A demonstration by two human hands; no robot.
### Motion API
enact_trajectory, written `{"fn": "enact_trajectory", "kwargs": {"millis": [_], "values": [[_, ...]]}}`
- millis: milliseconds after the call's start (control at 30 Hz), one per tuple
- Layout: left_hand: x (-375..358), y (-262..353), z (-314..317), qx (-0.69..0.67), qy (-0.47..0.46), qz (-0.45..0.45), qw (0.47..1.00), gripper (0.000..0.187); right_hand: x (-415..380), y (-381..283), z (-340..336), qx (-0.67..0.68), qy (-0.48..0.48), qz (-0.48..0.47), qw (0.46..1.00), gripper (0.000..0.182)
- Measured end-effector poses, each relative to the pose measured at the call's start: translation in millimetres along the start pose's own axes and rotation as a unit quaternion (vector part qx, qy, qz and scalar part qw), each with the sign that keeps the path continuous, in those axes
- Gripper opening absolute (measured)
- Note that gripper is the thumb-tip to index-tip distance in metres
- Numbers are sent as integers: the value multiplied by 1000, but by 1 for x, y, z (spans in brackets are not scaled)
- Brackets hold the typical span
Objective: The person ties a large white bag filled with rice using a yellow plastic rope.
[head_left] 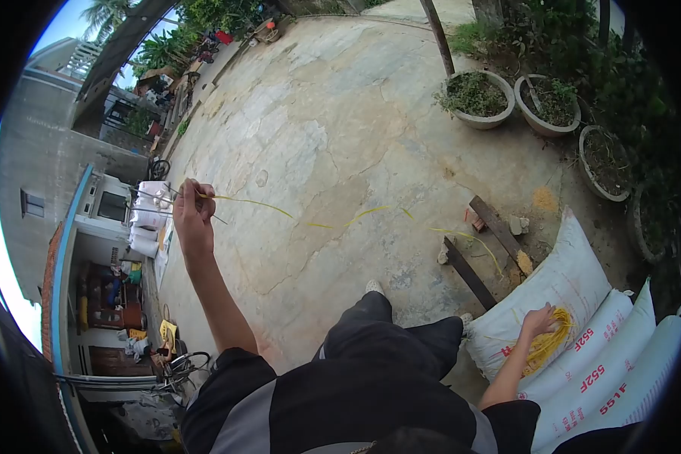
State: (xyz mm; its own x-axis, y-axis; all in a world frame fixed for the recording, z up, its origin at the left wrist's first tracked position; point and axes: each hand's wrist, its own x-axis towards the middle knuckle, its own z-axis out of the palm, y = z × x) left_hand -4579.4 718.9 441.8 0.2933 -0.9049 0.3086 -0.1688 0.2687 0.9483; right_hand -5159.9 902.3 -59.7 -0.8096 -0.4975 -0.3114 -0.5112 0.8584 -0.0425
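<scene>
My left hand [194, 206] is raised at the left, its fingers closed on one end of a thin yellow strand [257, 202] and on thin dark rods. The strand runs loosely to the right across the view, over the concrete, and dips near the sacks. At the lower right, my right hand [538, 321] has its fingers closed at the edge of a coiled yellow strand bundle [551, 342]. That bundle lies on a full white sack [575, 265] with red print. What exactly the right fingers pinch is too small to make out.
More printed white sacks [599, 352] lie at the lower right. Two dark wooden bars [469, 274] and stone pieces [519, 225] are beside them. Round planters [483, 113] line the upper right. A bicycle [183, 372] and stacked pale sacks [145, 219] stand at the left.
</scene>
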Motion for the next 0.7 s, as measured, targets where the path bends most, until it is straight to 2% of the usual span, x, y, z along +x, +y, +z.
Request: {"fn": "enact_trajectory", "kwargs": {"millis": [33,67,100,133,200,233,300,333,367,400,467,567,633,700], "values": [[-6,-26,2,1,-25,-54,998,24,-12,-31,-12,91,88,-87,988,33],[-9,-54,-1,-19,-77,-113,990,24,-38,-78,-34,272,79,-141,949,26],[-15,-75,4,-16,-113,-168,979,26,-77,-136,-62,442,60,-193,874,23],[-18,-98,1,7,-162,-218,963,27,-126,-193,-95,533,38,-258,805,26],[-28,-129,-1,79,-230,-284,927,31,-224,-286,-153,569,-141,-344,733,30],[-34,-143,-4,91,-259,-273,922,31,-261,-327,-158,574,-235,-410,669,36],[-42,-172,-26,117,-296,-250,914,30,-330,-393,-156,569,-511,-351,540,41],[-47,-181,-38,110,-283,-251,919,30,-353,-419,-146,539,-577,-337,512,43],[-49,-186,-50,104,-263,-205,937,30,-373,-445,-141,505,-640,-322,481,45],[-46,-191,-66,100,-244,-158,952,29,-395,-468,-147,493,-644,-330,483,45],[-42,-207,-102,126,-200,-168,957,30,-434,-508,-155,466,-686,-288,478,41],[-32,-201,-150,146,-133,-218,956,30,-469,-561,-148,437,-714,-298,459,38],[-18,-192,-177,132,-97,-257,952,29,-493,-595,-146,416,-709,-310,478,37],[-8,-199,-199,92,-81,-287,950,28,-505,-625,-135,384,-724,-349,455,36]]}}
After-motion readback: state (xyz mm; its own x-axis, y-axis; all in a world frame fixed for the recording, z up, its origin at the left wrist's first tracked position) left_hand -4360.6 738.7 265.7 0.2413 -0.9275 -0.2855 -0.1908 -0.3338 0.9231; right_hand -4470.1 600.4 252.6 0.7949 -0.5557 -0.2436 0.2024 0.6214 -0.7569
